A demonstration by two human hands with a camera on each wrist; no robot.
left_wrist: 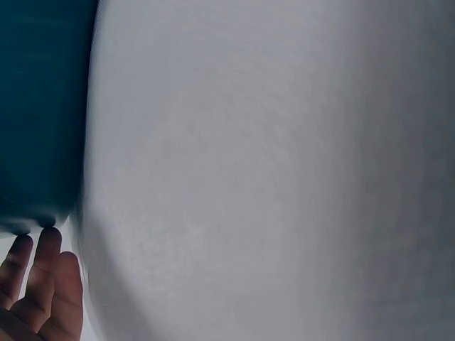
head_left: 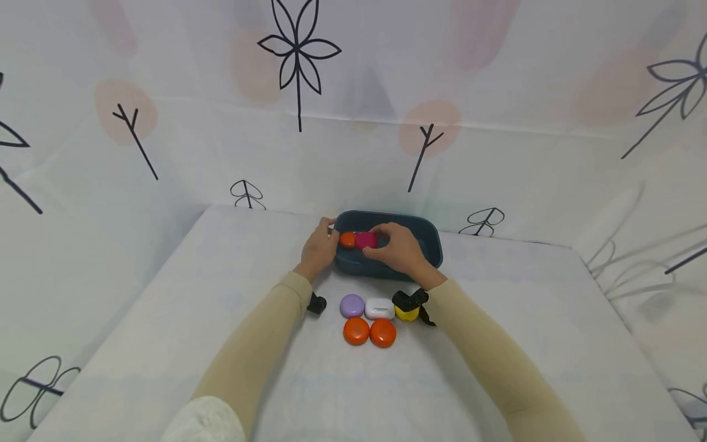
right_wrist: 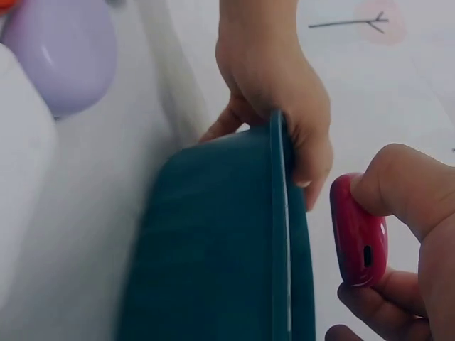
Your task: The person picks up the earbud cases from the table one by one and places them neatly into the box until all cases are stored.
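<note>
A dark teal bin (head_left: 361,268) stands at the back of the table. My left hand (head_left: 320,247) grips its left end, the thumb over the rim and the fingers against the outer wall. Between thumb and fingertips, my right hand (head_left: 402,248) pinches a crimson earbud case (right_wrist: 359,231), rounded and glossy with a small port on its edge. In the head view this case overlaps the inside of the bin, right beside an orange rounded case (head_left: 347,240). The right wrist view has the crimson case above the level of the bin's rim.
In front of the bin lie a purple case (head_left: 351,306), a white case (head_left: 380,309) and a yellow case (head_left: 407,314), partly covered by the black wrist strap (head_left: 411,299). Two orange cases (head_left: 356,331) sit side by side nearer me. A patterned cloth (head_left: 353,159) hangs behind.
</note>
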